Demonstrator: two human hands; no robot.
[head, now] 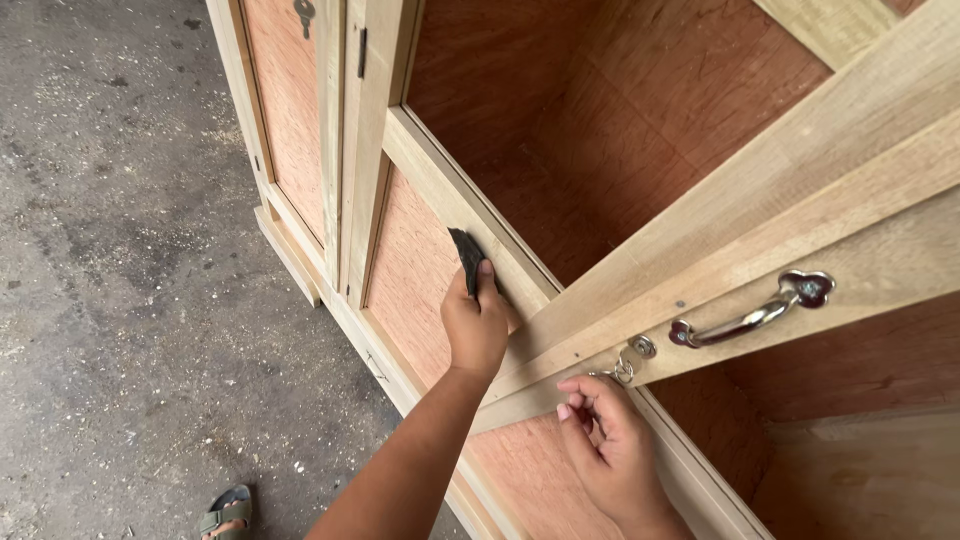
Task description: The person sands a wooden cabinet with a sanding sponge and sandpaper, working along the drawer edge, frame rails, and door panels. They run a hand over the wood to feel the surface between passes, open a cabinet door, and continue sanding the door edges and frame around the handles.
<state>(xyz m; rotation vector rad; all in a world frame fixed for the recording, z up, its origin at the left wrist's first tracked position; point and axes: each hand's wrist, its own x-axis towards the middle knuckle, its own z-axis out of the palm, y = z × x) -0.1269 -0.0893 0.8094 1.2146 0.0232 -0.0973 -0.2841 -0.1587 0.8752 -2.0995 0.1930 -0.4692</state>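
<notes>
Pressing sandpaper (pixel 468 262) along frame edge (pixel 455 200)

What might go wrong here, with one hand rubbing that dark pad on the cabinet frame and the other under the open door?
The left hand presses the dark pad on the wooden rail right beside the open door; if the door swings shut, fingers might get pinched. The right hand grips the door's lower edge near the key, which might scrape knuckles.

Sandal (pixel 226 512) cut off by bottom edge; dark sanding piece (pixel 467 258) partly hidden under left hand (pixel 477 325).
</notes>
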